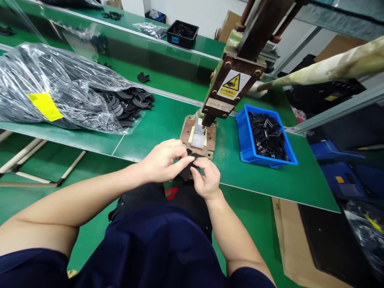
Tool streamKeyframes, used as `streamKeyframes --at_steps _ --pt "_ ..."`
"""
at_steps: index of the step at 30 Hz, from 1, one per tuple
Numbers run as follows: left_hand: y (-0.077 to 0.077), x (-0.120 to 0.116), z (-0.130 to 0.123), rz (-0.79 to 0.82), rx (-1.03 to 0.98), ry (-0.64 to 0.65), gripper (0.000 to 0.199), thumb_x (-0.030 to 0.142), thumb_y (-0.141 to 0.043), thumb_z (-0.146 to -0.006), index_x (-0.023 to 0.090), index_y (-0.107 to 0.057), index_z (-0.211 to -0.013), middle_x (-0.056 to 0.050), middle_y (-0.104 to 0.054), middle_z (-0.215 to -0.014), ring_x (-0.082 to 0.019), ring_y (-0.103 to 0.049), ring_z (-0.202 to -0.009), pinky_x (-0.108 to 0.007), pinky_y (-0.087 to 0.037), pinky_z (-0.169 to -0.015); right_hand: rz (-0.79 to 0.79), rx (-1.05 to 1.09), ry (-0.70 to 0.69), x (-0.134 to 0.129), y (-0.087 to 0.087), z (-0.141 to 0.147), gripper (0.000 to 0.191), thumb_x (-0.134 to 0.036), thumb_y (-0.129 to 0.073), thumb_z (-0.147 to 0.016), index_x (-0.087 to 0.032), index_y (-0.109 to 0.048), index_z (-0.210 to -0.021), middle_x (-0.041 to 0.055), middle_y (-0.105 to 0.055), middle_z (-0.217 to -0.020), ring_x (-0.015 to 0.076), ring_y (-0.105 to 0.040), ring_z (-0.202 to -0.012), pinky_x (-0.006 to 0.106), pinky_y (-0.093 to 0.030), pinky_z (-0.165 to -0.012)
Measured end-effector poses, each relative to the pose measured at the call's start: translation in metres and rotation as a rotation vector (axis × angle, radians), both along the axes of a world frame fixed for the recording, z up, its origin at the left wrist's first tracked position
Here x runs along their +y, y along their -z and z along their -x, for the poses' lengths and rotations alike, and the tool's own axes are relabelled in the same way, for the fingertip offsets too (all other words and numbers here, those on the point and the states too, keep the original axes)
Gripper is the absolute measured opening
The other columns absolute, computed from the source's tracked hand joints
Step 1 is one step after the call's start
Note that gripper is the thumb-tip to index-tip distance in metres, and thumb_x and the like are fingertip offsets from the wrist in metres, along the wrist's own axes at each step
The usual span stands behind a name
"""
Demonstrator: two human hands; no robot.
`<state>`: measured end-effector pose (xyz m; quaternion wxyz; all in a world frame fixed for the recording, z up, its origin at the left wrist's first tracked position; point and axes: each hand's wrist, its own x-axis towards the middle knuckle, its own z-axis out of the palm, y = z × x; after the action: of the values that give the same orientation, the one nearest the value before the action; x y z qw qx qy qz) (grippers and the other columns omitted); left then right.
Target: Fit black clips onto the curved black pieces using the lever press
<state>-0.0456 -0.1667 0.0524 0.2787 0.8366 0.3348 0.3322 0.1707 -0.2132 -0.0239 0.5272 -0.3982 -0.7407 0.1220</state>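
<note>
My left hand (168, 159) and my right hand (206, 176) meet in front of the press, at the table's front edge. Between them is a dark black part (186, 172), pinched by the fingers of both; its outline is partly covered. Just beyond my fingers is the metal base (212, 138) of the press, with a flat shiny plate (198, 140) on it. Above the plate hangs the press head (229, 86), which bears a yellow warning label.
A plastic bag (75, 88) spilling black curved pieces (132, 104) lies on the left. To the right stands a blue bin (244, 138) full of small black parts. A black bin (177, 39) is at the back, behind a clear panel.
</note>
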Motion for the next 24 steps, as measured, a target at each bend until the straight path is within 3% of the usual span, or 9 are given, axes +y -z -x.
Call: streamKeyframes --at_steps 7,10,13,16,18,21,24 --pt "0.003 0.001 -0.007 0.238 -0.078 0.033 0.039 0.041 -0.062 -0.106 0.02 -0.059 -0.073 0.0 -0.058 -0.078 -0.014 -0.056 -0.074 -0.028 -0.047 -0.072 0.017 0.164 -0.044 -0.006 0.011 0.001 0.026 -0.02 -0.072 -0.092 -0.029 -0.069 -0.116 0.0023 -0.078 -0.101 0.0176 -0.077 -0.096 0.036 -0.065 -0.086" --pt "0.007 -0.001 -0.007 0.301 -0.188 -0.049 0.025 0.042 -0.074 -0.098 0.021 -0.065 -0.09 -0.001 -0.061 -0.088 -0.014 -0.056 -0.078 -0.028 -0.049 -0.073 0.053 0.25 -0.018 -0.009 0.02 0.003 0.019 -0.027 -0.07 -0.095 -0.028 -0.067 -0.114 0.0028 -0.077 -0.098 0.0174 -0.076 -0.093 0.035 -0.064 -0.083" --pt "0.012 -0.001 -0.005 0.559 -0.281 -0.01 0.033 0.046 -0.079 -0.093 0.021 -0.067 -0.11 -0.001 -0.064 -0.094 -0.014 -0.059 -0.078 -0.027 -0.052 -0.07 0.086 0.3 0.007 -0.01 0.028 0.004 0.015 -0.037 -0.068 -0.098 -0.027 -0.067 -0.11 0.0033 -0.075 -0.094 0.0176 -0.075 -0.089 0.036 -0.064 -0.08" --pt "0.014 -0.001 -0.005 0.856 -0.288 0.135 0.035 0.054 -0.075 -0.095 0.02 -0.069 -0.099 0.0 -0.064 -0.082 -0.013 -0.059 -0.069 -0.026 -0.053 -0.062 0.139 0.292 0.021 -0.009 0.034 0.004 0.019 -0.042 -0.069 -0.097 -0.027 -0.069 -0.108 0.0041 -0.075 -0.092 0.0184 -0.075 -0.087 0.038 -0.065 -0.08" --pt "0.015 0.0 -0.005 0.963 -0.302 0.154 0.038 0.057 -0.077 -0.092 0.019 -0.07 -0.091 0.001 -0.064 -0.077 -0.013 -0.059 -0.065 -0.025 -0.054 -0.058 0.183 0.259 0.02 -0.006 0.035 0.002 0.019 -0.042 -0.072 -0.095 -0.027 -0.071 -0.106 0.0041 -0.076 -0.094 0.0185 -0.075 -0.088 0.038 -0.065 -0.081" --pt "0.02 0.009 -0.003 1.004 -0.354 0.089 0.039 0.056 -0.084 -0.087 0.019 -0.071 -0.089 0.001 -0.066 -0.076 -0.012 -0.062 -0.062 -0.023 -0.055 -0.053 0.239 0.201 0.04 -0.002 0.034 -0.011 0.021 -0.037 -0.076 -0.091 -0.028 -0.073 -0.11 0.0038 -0.078 -0.1 0.0188 -0.077 -0.094 0.039 -0.066 -0.088" --pt "0.037 0.04 0.004 0.957 -0.485 -0.1 0.042 0.053 -0.09 -0.081 0.019 -0.068 -0.09 0.001 -0.067 -0.076 -0.01 -0.062 -0.057 -0.02 -0.054 -0.05 0.251 0.195 0.164 0.002 0.034 -0.04 0.022 -0.033 -0.074 -0.093 -0.027 -0.072 -0.114 0.0044 -0.078 -0.102 0.0195 -0.076 -0.101 0.041 -0.065 -0.095"
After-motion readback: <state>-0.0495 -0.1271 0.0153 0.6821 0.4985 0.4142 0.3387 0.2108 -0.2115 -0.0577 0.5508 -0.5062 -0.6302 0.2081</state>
